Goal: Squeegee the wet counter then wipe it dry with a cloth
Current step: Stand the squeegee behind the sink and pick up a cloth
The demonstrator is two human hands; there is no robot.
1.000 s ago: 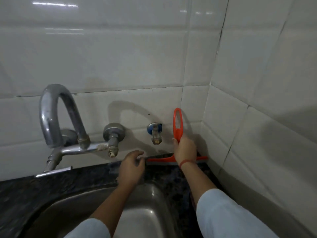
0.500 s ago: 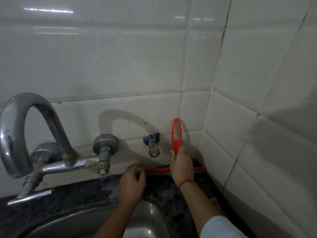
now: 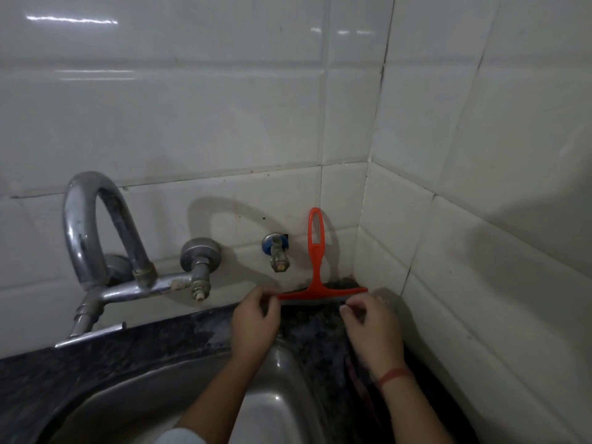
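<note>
Beyond the steel sink (image 3: 278, 398), the left hand (image 3: 254, 322) pinches the orange squeegee (image 3: 315, 270) at its blade's nine o'clock end. The right hand (image 3: 373, 330) curls by the three o'clock end; whether it grips I cannot tell in the dimness. The tool stands at the back of the dark surface (image 3: 144, 344), blade running nine to three, handle pointing twelve up the tiles (image 3: 224, 123). Light, stiff, likely slick plastic: grip the looped handle.

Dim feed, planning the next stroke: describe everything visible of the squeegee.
The squeegee is orange-red plastic, T-shaped, with a slotted loop handle and a dark rubber strip under its crossbar. It stands upright, handle against the back wall tile, blade on the dark counter near the corner. The left hand pinches its left end; the right hand curls its fingers at its right end, contact unclear.
</note>
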